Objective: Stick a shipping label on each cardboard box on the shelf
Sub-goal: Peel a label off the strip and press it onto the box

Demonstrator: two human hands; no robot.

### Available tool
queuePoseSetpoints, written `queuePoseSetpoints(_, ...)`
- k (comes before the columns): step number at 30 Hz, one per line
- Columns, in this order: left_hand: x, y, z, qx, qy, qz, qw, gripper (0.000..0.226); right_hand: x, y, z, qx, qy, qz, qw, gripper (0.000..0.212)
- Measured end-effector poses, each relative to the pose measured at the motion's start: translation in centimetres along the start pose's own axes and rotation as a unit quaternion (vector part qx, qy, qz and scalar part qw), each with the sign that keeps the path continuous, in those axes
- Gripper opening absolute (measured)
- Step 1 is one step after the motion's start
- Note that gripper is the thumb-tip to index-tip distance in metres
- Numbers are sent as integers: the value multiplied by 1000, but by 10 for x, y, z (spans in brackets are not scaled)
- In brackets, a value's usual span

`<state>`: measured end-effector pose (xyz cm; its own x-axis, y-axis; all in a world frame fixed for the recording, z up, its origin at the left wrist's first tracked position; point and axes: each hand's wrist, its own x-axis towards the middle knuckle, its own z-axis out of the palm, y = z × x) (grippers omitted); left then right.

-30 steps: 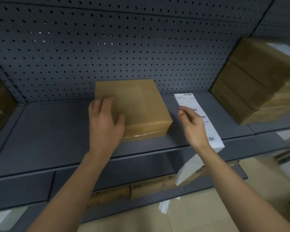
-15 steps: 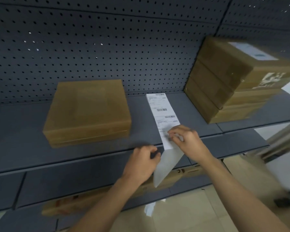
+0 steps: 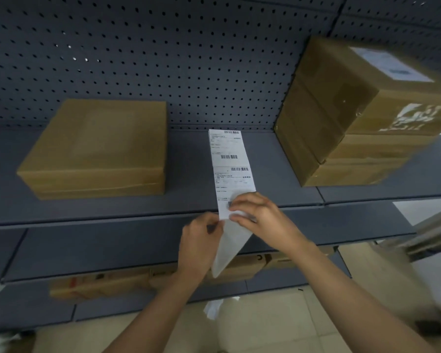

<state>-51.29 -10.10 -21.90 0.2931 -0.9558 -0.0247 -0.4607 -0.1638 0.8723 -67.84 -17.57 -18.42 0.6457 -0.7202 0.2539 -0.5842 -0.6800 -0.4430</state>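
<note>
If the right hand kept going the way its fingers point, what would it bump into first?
The right hand points left across the label strip it holds. Going on, it would likely meet the left hand, which pinches the strip's edge, though depth is hard to judge.

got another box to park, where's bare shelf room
Bare grey metal shelf left of the flat brown cardboard box, between it and the white label strip, and between strip and stacked brown cardboard boxes. Crowded at the strip's near end: left hand, right hand.
</note>
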Motion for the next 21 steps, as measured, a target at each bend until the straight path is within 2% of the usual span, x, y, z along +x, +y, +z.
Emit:
queuePoseSetpoints(5, 2, 9, -5, -93, -2, 32, 995, 6, 5, -1, -4, 29, -8, -35, 999, 25)
queuePoseSetpoints(12, 14, 20, -8, -204, -37, 44, 977, 8, 8, -1, -12, 86, 9, -26, 996, 23)
queuePoseSetpoints(18, 20, 29, -8, -203, -60, 56, 976, 11, 7, 0, -18, 115, 25, 44, 992, 16)
queuePoseSetpoints(21, 23, 29, -7, -180, -63, 35, 981, 11, 8, 1, -22, 118, 58, 98, 986, 9)
